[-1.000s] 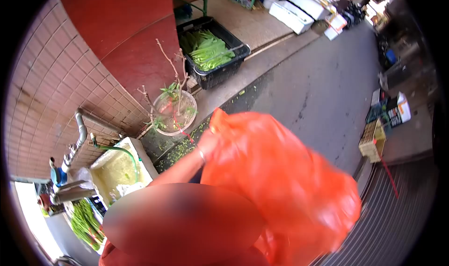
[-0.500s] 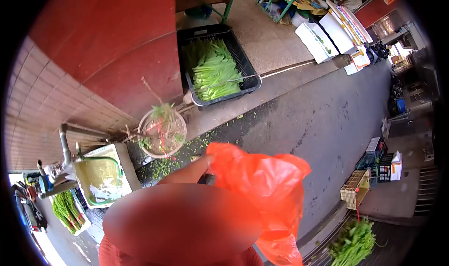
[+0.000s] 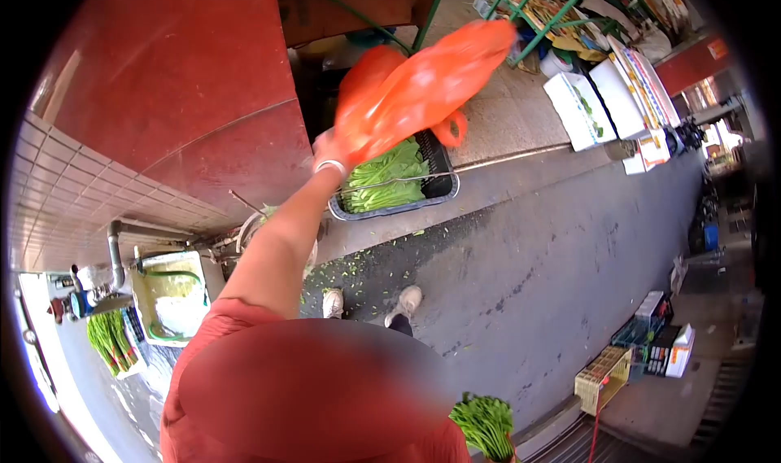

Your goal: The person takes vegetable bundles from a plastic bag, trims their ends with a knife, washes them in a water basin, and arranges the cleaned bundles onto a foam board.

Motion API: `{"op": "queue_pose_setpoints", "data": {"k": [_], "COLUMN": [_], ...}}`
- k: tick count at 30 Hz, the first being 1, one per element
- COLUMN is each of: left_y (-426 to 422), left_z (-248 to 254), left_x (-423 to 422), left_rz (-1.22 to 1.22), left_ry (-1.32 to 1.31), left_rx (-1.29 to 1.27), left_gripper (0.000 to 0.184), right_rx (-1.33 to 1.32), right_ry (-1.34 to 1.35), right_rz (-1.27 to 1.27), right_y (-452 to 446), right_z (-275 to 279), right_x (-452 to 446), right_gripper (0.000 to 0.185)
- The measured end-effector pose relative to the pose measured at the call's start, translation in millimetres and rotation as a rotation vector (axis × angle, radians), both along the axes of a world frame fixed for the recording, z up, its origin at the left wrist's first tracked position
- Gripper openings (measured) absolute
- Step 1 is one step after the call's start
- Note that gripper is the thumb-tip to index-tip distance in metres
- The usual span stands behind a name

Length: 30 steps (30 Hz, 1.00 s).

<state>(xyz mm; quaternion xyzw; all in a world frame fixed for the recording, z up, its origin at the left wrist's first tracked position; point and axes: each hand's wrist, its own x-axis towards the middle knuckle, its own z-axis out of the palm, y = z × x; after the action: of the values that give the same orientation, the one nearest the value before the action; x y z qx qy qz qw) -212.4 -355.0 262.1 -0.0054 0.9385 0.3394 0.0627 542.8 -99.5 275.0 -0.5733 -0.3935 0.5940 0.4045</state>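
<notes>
My left hand (image 3: 329,149), with a white band at its wrist, is closed on a red plastic bag (image 3: 423,85). The bag is spread out and blurred by motion, its loop handle hanging to the right. It hangs over a black crate (image 3: 399,209) of green leafy vegetables (image 3: 389,180) and covers the crate's far part. Low on the right, a bunch of leafy greens (image 3: 483,424) stands out beside my red shirt (image 3: 215,333). My right hand is out of sight, so I cannot tell whether it holds those greens.
A plant pot (image 3: 246,233) is partly behind my arm. A water-filled basin (image 3: 169,294) is at left, with bundled greens (image 3: 111,341) below it. White foam boxes (image 3: 579,109) are at upper right; a yellow crate (image 3: 600,382) is at lower right.
My left hand has swung the red bag up and forward, from beside my body to over the crate. The bunch of greens at lower right is now closer to my body.
</notes>
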Motion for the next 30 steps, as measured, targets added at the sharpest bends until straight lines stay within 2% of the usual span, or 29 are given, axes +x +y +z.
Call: {"op": "queue_pose_setpoints", "data": {"k": [1,2,3,5,6,7,8,9,10,11,12,14,15,17,19,20,21,23,25,26,27,29,30], "left_y": [-27.5,-32.1,-41.6,-31.9,-27.2,-15.5,-6.3,1.7,18.2,26.7,34.8,46.3,47.8,43.6,29.3,18.9,9.0,-12.6,-39.1,-51.6,-64.9,-91.2,-110.9], "left_z": [0.3,-82.0,-122.9,-88.7,-69.4,-64.7,-65.5,-66.2,-8.1,-25.0,-15.7,20.6,29.8,18.4,29.9,27.7,28.4,36.9,46.7,50.8,47.7,38.6,29.2], "left_x": [7.5,-0.6,4.2,64.3,91.9,119.6,141.4,175.1,195.6,219.6,232.6,249.4,257.2,274.0,285.9,293.9,303.7,322.9,344.1,352.5,363.9,389.3,399.0], "left_rz": [-0.265,-0.114,0.017,0.264,0.166,0.163,-0.013,-0.038,-0.009,-0.016,-0.078,-0.172,-0.195,-0.172,-0.058,-0.007,0.044,0.183,0.205,0.228,0.252,0.324,0.228], "left_ry": [-0.493,-0.572,-0.598,-0.275,-0.190,-0.193,-0.267,-0.563,-0.784,-0.750,-0.662,-0.468,-0.366,-0.169,0.062,0.129,0.196,0.281,0.343,0.383,0.390,0.187,0.390], "left_rx": [-0.154,-0.386,-0.132,0.200,0.529,0.330,0.449,0.507,0.658,0.843,0.754,0.638,0.608,0.557,0.430,0.503,0.575,0.491,0.277,0.166,0.164,0.686,0.366], "left_gripper": [0.094,0.107,0.111,0.113,0.097,0.078,0.070,0.068,0.065,0.075,0.082,0.095,0.101,0.120,0.124,0.125,0.125,0.117,0.110,0.104,0.104,0.100,0.088], "right_rx": [0.010,0.026,0.033,0.174,0.085,0.132,0.194,0.247,0.254,0.167,0.381,0.437,0.502,0.799,-0.392,0.419,0.341,0.062,0.073,-0.038,-0.143,-0.117,-0.100], "right_ry": [0.077,0.215,0.359,-0.255,0.354,-0.155,-0.132,-0.142,-0.143,-0.023,-0.092,0.023,0.010,0.079,0.254,0.342,0.383,0.319,0.314,0.300,0.284,0.282,0.327], "right_rz": [0.082,0.213,0.340,-0.052,0.173,0.131,0.358,0.579,0.787,1.028,1.344,1.644,1.785,1.967,1.957,2.176,2.203,2.270,2.355,2.366,2.372,2.459,2.504], "right_y": [19.2,44.6,75.4,119.2,163.5,125.2,128.9,118.5,136.5,150.8,126.0,80.8,64.3,0.5,-50.1,-68.6,-86.7,-120.2,-148.9,-164.4,-180.1,-209.0,-224.9], "right_z": [-13.0,-28.5,-44.8,-54.5,-79.6,-9.5,3.2,26.7,3.5,-17.8,0.6,5.8,-11.7,26.3,21.8,23.6,21.0,17.6,19.9,21.3,21.0,17.6,17.0], "right_x": [9.1,19.3,23.1,-73.1,-85.9,-216.3,-273.8,-332.5,-363.9,-397.7,-439.2,-493.6,-508.6,-531.9,-527.5,-527.2,-520.5,-503.2,-483.3,-474.9,-465.3,-446.9,-436.7], "right_gripper": [0.062,0.061,0.061,0.050,0.041,0.039,0.042,0.045,0.049,0.050,0.054,0.062,0.066,0.071,0.073,0.074,0.075,0.075,0.072,0.072,0.071,0.072,0.073]}}
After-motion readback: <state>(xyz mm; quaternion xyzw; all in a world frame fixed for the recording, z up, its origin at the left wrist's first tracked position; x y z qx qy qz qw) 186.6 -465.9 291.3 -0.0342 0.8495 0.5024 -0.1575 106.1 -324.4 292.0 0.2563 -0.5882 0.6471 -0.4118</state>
